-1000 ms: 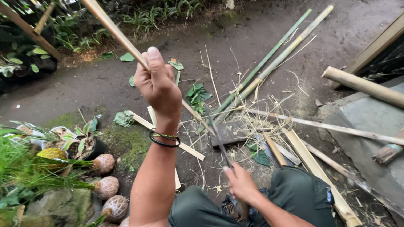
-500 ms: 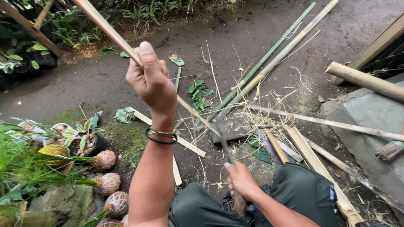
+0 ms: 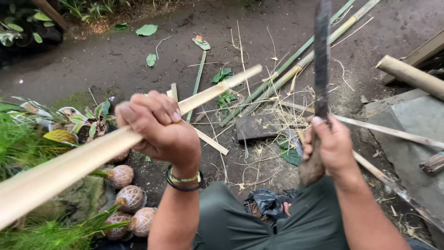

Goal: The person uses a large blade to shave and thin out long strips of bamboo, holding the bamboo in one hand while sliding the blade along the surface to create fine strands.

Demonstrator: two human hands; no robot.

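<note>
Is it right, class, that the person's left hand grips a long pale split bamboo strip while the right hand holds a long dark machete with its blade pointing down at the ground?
Not quite. The head view shows the left hand gripping the long pale split bamboo strip, and the right hand holding the long dark machete, but its blade points up and away, not down.
</note>
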